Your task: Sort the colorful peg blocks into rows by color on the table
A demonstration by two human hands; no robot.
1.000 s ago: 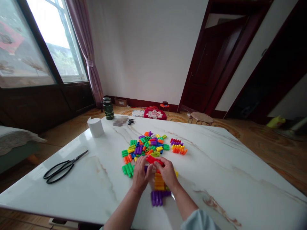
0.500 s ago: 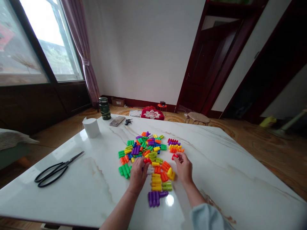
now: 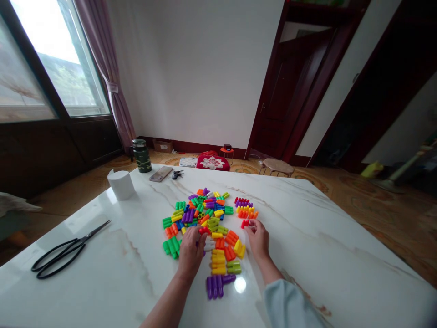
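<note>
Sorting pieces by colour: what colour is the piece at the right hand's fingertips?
Red: the small piece at the right hand, head view.

Daylight pours in through the window (image 3: 44, 59) on the left, blown out to near white at its top, and the room sits evenly bright but soft. The glossy marble table (image 3: 324, 255) mirrors that light in pale sheens, with one small hot glare spot just past the purple block (image 3: 215, 286). Shadows are faint. Door frames and walls bow outward at the edges, and the corners smear slightly.
</note>
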